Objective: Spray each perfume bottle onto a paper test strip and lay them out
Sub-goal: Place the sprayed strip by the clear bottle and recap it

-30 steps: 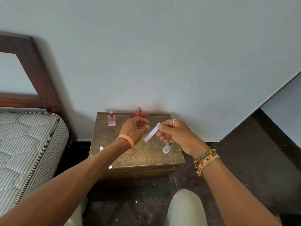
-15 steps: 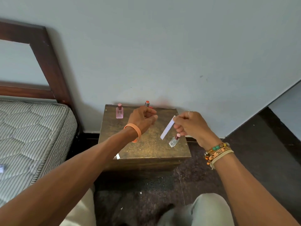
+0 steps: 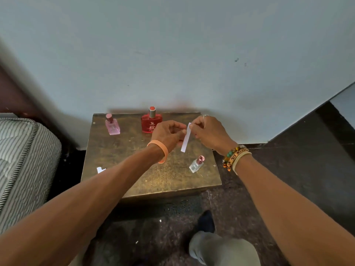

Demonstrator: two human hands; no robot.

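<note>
Hands have closed up since half a second back: left hand [image 3: 169,135] now sits right against the paper strip [image 3: 186,138], which has swung from a slant to nearly upright. View also shifted, so the red bottle shows in full.

Layout, big to small:
- Mattress [image 3: 25,160] off the left side, not involved.
- Low table [image 3: 172,179] carries everything.
- Right hand [image 3: 209,133] above the back right part of the surface, pinching the strip's top end.
- Left hand just beside it, fingers curled. It touches the strip's edge, but I can't tell if it actually grips it.
- Red bottle [image 3: 151,122] upright at mid back edge, just behind the left hand.
- Pink bottle [image 3: 112,125] upright at back left corner.
- Clear bottle [image 3: 196,164] near the right edge, toward the front, below the strip's free end.
- White paper scrap [image 3: 100,169] at the left edge, partly under my left forearm.

Key relation: strip's long axis runs near vertical, top held, bottom free over the surface. No bottle in hand yet. My read: the left hand is the free one and nearest the red bottle, so that's the likely pick-up for spraying.
</note>
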